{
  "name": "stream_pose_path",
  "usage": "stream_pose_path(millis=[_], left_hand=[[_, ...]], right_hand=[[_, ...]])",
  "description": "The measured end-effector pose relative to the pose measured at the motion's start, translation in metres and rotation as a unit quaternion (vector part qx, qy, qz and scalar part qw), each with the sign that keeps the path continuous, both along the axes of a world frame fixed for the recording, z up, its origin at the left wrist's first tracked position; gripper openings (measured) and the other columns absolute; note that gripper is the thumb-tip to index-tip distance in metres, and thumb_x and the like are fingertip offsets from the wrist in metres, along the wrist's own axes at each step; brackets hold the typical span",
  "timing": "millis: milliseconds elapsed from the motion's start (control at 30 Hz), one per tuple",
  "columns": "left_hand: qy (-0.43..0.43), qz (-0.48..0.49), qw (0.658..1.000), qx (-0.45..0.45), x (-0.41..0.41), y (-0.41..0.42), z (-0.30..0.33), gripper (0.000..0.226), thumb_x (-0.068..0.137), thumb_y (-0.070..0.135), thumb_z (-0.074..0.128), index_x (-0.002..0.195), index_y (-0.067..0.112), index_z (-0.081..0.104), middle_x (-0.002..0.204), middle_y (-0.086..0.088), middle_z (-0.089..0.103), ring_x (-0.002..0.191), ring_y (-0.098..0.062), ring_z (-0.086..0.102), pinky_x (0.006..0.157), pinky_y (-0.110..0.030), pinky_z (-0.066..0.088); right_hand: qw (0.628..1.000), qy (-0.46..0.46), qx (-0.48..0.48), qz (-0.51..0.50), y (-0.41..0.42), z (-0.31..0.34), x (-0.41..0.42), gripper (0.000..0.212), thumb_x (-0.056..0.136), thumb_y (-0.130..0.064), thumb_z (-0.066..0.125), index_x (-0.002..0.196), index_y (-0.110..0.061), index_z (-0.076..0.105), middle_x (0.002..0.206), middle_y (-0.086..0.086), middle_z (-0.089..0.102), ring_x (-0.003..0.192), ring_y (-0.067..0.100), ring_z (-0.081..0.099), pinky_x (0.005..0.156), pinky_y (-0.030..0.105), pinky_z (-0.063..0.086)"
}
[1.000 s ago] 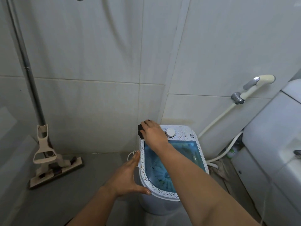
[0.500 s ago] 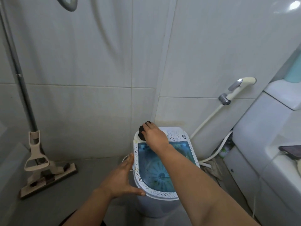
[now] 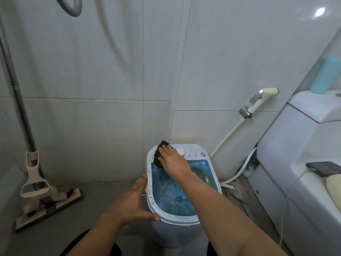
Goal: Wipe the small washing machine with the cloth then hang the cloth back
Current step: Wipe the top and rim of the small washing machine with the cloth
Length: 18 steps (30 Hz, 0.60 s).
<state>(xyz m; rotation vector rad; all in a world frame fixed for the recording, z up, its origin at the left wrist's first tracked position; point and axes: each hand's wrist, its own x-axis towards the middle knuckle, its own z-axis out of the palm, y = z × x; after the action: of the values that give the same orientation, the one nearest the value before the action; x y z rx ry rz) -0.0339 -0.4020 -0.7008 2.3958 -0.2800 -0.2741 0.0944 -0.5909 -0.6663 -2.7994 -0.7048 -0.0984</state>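
Observation:
The small washing machine (image 3: 193, 218) stands on the floor in the corner, white with a speckled rim and a clear blue lid. My right hand (image 3: 173, 161) presses a dark crumpled cloth (image 3: 160, 154) against the machine's back left top, beside the white dial (image 3: 180, 151). My left hand (image 3: 132, 204) braces the machine's left side, fingers spread along the rim and thumb at the front edge. Most of the cloth is hidden under my right hand.
A mop (image 3: 43, 193) leans on the left wall, its head on the grey floor. A bidet sprayer (image 3: 258, 100) with hose hangs on the tiled wall to the right. The toilet (image 3: 299, 145) stands at right with a phone (image 3: 324, 168) on it.
My right hand has slid the cloth slightly along the machine's back left top. The camera has shifted, so the machine sits a little more to the left. My left hand stays on the side.

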Motion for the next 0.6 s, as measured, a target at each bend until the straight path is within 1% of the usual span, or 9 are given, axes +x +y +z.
stream_pose_path(millis=[133,200,233,300,367,433,500,567,600], left_hand=[[0.004,-0.002,1.0,0.0,0.001,0.001,0.001,0.158,0.044,0.091,0.082,0.167,0.037,-0.003,0.175,0.014,0.003,0.162,-0.008,0.008,0.131,-0.034,0.022],[0.007,0.0,1.0,-0.003,-0.001,0.0,0.002,0.159,0.042,0.093,0.081,0.167,0.038,-0.002,0.175,0.015,0.004,0.162,-0.009,0.009,0.131,-0.037,0.024],[0.004,-0.001,1.0,-0.003,-0.002,0.0,0.002,0.159,0.042,0.094,0.08,0.167,0.039,-0.001,0.175,0.015,0.005,0.162,-0.01,0.01,0.131,-0.038,0.024],[0.003,0.003,1.0,-0.005,-0.001,0.004,0.002,0.158,0.042,0.094,0.081,0.167,0.039,0.001,0.175,0.014,0.006,0.163,-0.013,0.01,0.131,-0.039,0.023],[0.006,0.004,1.0,-0.006,-0.001,0.01,0.0,0.157,0.043,0.093,0.081,0.167,0.036,0.004,0.175,0.012,0.008,0.163,-0.013,0.01,0.132,-0.037,0.02],[0.006,0.009,1.0,0.003,0.001,0.012,-0.002,0.156,0.044,0.093,0.081,0.167,0.034,0.006,0.176,0.009,0.009,0.162,-0.013,0.01,0.132,-0.036,0.019],[0.007,0.021,1.0,0.004,0.004,0.02,-0.003,0.157,0.044,0.093,0.081,0.168,0.033,0.006,0.176,0.007,0.01,0.162,-0.012,0.01,0.132,-0.036,0.019],[-0.008,-0.024,0.999,0.021,0.014,-0.006,0.006,0.158,0.043,0.094,0.08,0.168,0.032,0.006,0.176,0.008,0.01,0.162,-0.012,0.011,0.132,-0.034,0.018],[-0.009,-0.017,0.999,0.026,0.015,-0.003,0.006,0.159,0.042,0.095,0.079,0.168,0.031,0.007,0.176,0.008,0.01,0.162,-0.012,0.011,0.132,-0.034,0.019]], right_hand=[[1.0,0.014,-0.009,0.016,-0.008,0.006,-0.006,0.047,0.109,-0.03,0.039,0.15,-0.009,0.042,0.159,0.011,0.039,0.15,0.027,0.031,0.118,0.043,0.033],[0.999,0.016,-0.026,0.02,-0.015,0.011,-0.01,0.046,0.108,-0.031,0.04,0.148,-0.01,0.044,0.157,0.009,0.044,0.146,0.026,0.037,0.109,0.044,0.042],[0.999,0.01,-0.039,0.021,-0.019,0.014,-0.011,0.044,0.108,-0.031,0.04,0.146,-0.01,0.047,0.152,0.01,0.049,0.14,0.029,0.045,0.101,0.045,0.047],[0.998,-0.003,-0.056,0.03,-0.023,0.016,-0.01,0.037,0.106,-0.032,0.042,0.135,-0.01,0.053,0.136,0.012,0.06,0.117,0.037,0.061,0.083,0.046,0.052],[0.997,0.002,-0.066,0.048,-0.023,0.015,-0.009,0.033,0.105,-0.033,0.042,0.126,-0.011,0.056,0.123,0.014,0.065,0.101,0.039,0.065,0.075,0.046,0.053],[0.995,0.014,-0.075,0.065,-0.028,0.017,-0.013,0.032,0.105,-0.034,0.043,0.122,-0.011,0.058,0.118,0.014,0.067,0.098,0.039,0.065,0.076,0.046,0.054],[0.995,0.023,-0.072,0.072,-0.036,0.021,-0.014,0.032,0.105,-0.034,0.042,0.12,-0.011,0.058,0.119,0.015,0.068,0.1,0.038,0.065,0.078,0.045,0.053],[0.998,0.025,-0.053,0.017,-0.086,0.025,-0.023,0.032,0.105,-0.034,0.042,0.121,-0.012,0.058,0.122,0.014,0.068,0.104,0.037,0.064,0.081,0.045,0.051],[0.999,0.028,-0.045,0.003,-0.091,0.024,-0.022,0.031,0.105,-0.035,0.042,0.12,-0.013,0.058,0.123,0.013,0.067,0.105,0.037,0.063,0.083,0.045,0.051]])
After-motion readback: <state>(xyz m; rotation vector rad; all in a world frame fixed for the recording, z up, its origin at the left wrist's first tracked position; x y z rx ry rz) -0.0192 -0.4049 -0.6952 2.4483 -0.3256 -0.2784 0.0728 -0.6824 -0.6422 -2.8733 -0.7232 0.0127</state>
